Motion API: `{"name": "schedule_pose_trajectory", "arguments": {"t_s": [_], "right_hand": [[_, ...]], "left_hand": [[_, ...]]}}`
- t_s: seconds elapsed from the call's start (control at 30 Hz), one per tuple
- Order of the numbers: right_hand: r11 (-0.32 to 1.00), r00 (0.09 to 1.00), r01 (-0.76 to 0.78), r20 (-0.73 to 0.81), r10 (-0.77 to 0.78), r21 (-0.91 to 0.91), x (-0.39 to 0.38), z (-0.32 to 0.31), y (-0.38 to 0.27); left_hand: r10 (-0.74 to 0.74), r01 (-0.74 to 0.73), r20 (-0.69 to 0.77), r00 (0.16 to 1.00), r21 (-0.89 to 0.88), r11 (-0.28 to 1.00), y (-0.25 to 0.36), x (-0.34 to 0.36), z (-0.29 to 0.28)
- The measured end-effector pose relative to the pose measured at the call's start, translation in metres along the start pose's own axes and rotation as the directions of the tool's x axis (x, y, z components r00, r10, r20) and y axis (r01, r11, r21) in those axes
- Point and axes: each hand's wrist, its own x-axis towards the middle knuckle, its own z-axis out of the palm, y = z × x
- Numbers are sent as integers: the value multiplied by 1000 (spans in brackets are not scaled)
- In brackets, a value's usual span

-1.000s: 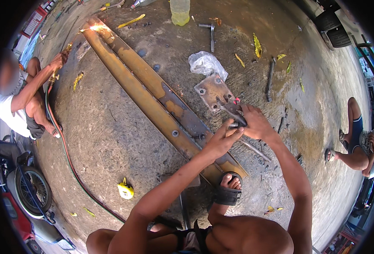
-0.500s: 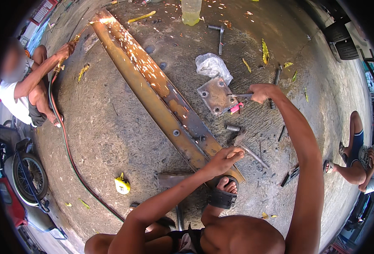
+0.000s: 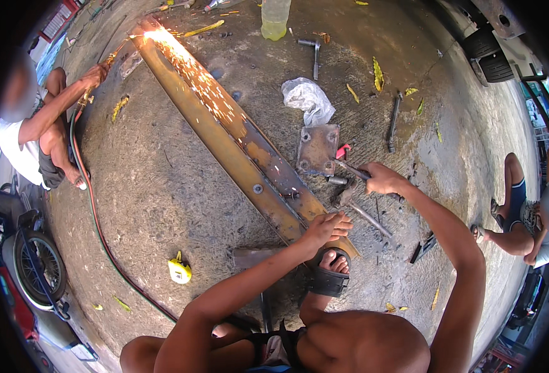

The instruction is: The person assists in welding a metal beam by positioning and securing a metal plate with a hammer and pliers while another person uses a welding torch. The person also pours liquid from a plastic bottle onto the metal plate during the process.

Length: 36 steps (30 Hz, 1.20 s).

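My right hand [image 3: 383, 179] is closed round a slim metal rod [image 3: 351, 168] with a darker grip end. The rod's tip meets the lower right corner of a square rusty steel plate [image 3: 318, 149] with holes at its corners. My left hand [image 3: 329, 230] holds nothing; its fingers are stretched out above the near end of a long rusty steel bar [image 3: 225, 156], close to my sandalled foot [image 3: 333, 264]. Whether that hand touches the bar, I cannot tell. A hammer [image 3: 368, 219] lies on the ground between my hands, with a short metal cylinder [image 3: 336, 180] by its head.
On the left a person [image 3: 44, 124] holds a cutting torch [image 3: 110, 59] to the bar's far end, throwing sparks along it. Hoses [image 3: 100, 233] trail toward me. A yellow tape measure [image 3: 179, 268], a plastic bag [image 3: 309, 99] and a socket wrench [image 3: 394, 124] lie around. Another person [image 3: 526, 217] sits right.
The steel plate has turned and come a little nearer, with the rod's tip at its corner. My right hand has moved nearer too. The fingers of my left hand have straightened.
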Motion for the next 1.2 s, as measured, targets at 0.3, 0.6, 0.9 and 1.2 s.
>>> {"name": "schedule_pose_trajectory", "arguments": {"t_s": [0.3, 0.6, 0.9, 1.2], "right_hand": [[219, 903, -22, -75, 423, 975, -50, 132, -62], [108, 837, -35, -30, 547, 994, -4, 147, -87], [357, 860, 103, -263, 436, 928, 11, 193, -108], [624, 892, 451, -331, -307, 638, -41, 166, -214]], "left_hand": [[16, -13, -78, 997, 30, 999, 9, -12, 13], [20, -17, -14, 1000, 203, 979, 8, -1, -13], [209, -8, -336, 918, 512, 859, -39, -19, -23], [-7, 143, -202, 979, 671, 727, 86, -205, -116]]}}
